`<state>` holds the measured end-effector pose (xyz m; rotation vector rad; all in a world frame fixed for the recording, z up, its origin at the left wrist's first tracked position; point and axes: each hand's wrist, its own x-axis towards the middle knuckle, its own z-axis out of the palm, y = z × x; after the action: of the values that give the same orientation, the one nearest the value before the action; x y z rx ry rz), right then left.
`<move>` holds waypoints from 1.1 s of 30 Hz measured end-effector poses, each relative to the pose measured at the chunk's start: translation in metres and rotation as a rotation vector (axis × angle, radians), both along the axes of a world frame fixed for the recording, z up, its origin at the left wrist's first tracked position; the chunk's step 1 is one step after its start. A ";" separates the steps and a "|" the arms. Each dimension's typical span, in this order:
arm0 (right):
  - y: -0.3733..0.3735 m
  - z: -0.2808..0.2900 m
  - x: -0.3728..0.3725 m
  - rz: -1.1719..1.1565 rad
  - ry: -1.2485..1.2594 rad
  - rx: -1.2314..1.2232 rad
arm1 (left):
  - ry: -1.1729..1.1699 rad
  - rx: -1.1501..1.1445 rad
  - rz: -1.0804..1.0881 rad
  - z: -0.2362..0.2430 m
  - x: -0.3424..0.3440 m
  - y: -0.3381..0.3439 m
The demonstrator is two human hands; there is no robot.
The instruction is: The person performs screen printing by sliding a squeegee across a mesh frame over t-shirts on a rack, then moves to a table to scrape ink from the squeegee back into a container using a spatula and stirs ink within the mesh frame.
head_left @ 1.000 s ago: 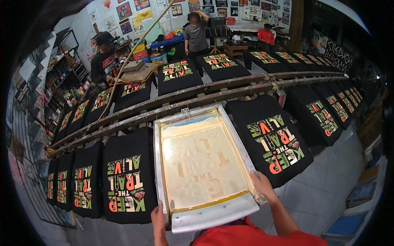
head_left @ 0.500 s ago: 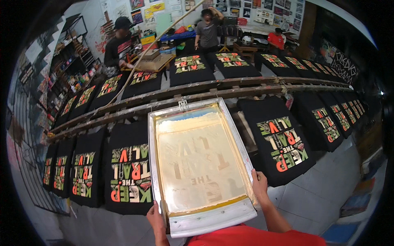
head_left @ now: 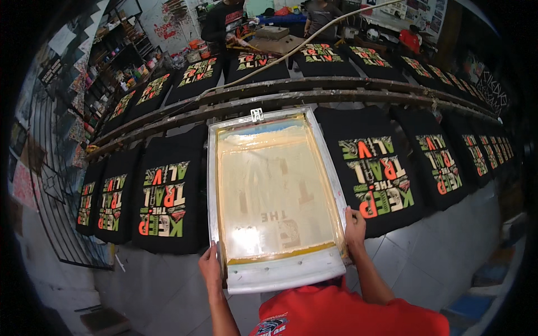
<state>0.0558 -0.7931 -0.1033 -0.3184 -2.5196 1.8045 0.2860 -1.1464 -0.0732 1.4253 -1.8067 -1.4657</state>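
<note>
Because the mesh [head_left: 269,185] appears fragile, the left hand [head_left: 211,267] and right hand [head_left: 356,231], fingers half-curled, grip the likely stiff frame [head_left: 329,168] by its sides.

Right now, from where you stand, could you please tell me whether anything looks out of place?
One thing: a long tan pole or cable slants across the far row of printed black shirts, out of line with the rails. The screen-printing frame looks intact, and I see no spill.
</note>
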 end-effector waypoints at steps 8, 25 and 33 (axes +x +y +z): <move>-0.063 0.002 0.008 -0.060 -0.028 0.075 | 0.077 0.088 -0.132 -0.021 -0.006 -0.087; -0.068 -0.001 -0.018 -0.034 -0.061 0.114 | 0.030 0.145 -0.153 -0.053 -0.030 -0.104; -0.072 -0.032 -0.015 -0.076 0.071 0.088 | 0.105 0.183 -0.111 -0.069 -0.036 -0.103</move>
<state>0.0409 -0.8653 -0.1357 -0.3359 -2.4941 1.6431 0.2495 -1.2493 -0.1418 1.3209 -1.7497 -1.7683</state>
